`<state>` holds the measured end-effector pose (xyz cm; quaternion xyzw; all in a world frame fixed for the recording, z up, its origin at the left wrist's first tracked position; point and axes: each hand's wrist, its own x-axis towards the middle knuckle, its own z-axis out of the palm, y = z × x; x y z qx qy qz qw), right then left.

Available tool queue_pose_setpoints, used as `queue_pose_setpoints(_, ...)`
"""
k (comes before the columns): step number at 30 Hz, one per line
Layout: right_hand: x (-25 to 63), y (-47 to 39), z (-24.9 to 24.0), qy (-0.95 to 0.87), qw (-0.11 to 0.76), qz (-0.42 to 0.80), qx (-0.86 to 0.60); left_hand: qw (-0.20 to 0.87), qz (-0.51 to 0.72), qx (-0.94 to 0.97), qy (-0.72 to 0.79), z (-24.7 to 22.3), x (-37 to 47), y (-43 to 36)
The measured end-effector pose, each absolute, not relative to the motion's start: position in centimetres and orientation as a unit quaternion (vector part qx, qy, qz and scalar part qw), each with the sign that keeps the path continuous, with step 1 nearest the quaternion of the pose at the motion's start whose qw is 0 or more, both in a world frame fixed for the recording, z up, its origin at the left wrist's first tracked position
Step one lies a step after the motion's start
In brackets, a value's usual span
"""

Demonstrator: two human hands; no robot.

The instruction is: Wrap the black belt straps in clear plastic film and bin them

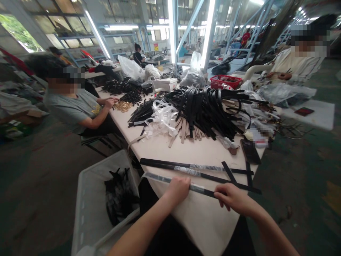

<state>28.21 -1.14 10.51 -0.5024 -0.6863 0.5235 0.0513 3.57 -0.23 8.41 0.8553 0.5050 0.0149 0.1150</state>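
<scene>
A black strap (208, 192), partly covered in clear plastic film (157, 177), lies across the table's near edge. My left hand (178, 188) is closed around its wrapped middle. Toward the strap's right end, my right hand (232, 196) pinches the bare black part between thumb and fingers. Just beyond my hands lie two more long black straps, a farther strap (162, 163) and a nearer strap (221, 180), each with film around part of it. Short black strips (228, 171) cross them at the right.
A large heap of black straps (202, 106) covers the table's middle, with white plastic (162, 119) beside it. A white bin (80, 199) holding black pieces stands at my left. A dark phone-like slab (250, 151) lies near the right edge. Co-workers sit left and right.
</scene>
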Motion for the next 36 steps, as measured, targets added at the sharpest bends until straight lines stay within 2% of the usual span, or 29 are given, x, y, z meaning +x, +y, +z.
queue_pose_setpoints(6,26.7,-0.4,10.4,-0.728,0.045,0.474,-0.493,0.093,0.045,0.881,0.462,7.2,3.8,0.0)
queue_pose_setpoints(9,26.8,-0.2,10.1,-0.731,0.01,0.467,-0.498,0.097,0.018,0.87,0.483,7.2,4.1,0.2)
queue_pose_setpoints(11,26.3,-0.1,9.8,-0.734,0.024,0.466,-0.495,0.12,0.009,0.877,0.466,7.1,4.8,0.2)
queue_pose_setpoints(14,25.9,0.0,9.3,-0.712,0.049,0.514,-0.476,0.135,0.034,0.89,0.435,6.8,5.5,0.1)
queue_pose_setpoints(17,26.4,0.2,8.8,-0.68,0.038,0.566,-0.464,0.123,0.04,0.876,0.465,6.7,5.4,0.2)
queue_pose_setpoints(22,26.6,0.6,7.6,-0.689,0.046,0.557,-0.462,0.175,0.027,0.882,0.437,6.6,5.6,0.2)
queue_pose_setpoints(25,27.6,0.8,7.2,-0.67,0.049,0.578,-0.463,0.158,0.048,0.881,0.444,6.8,5.4,0.3)
queue_pose_setpoints(28,28.6,0.9,7.1,-0.656,0.034,0.592,-0.467,0.153,0.007,0.865,0.478,6.9,5.3,0.3)
queue_pose_setpoints(33,28.2,1.1,7.2,-0.673,0.041,0.589,-0.445,0.159,0.017,0.894,0.418,6.6,6.1,0.4)
queue_pose_setpoints(36,28.4,1.2,6.9,-0.662,0.033,0.595,-0.455,0.145,0.013,0.885,0.443,6.4,6.5,0.6)
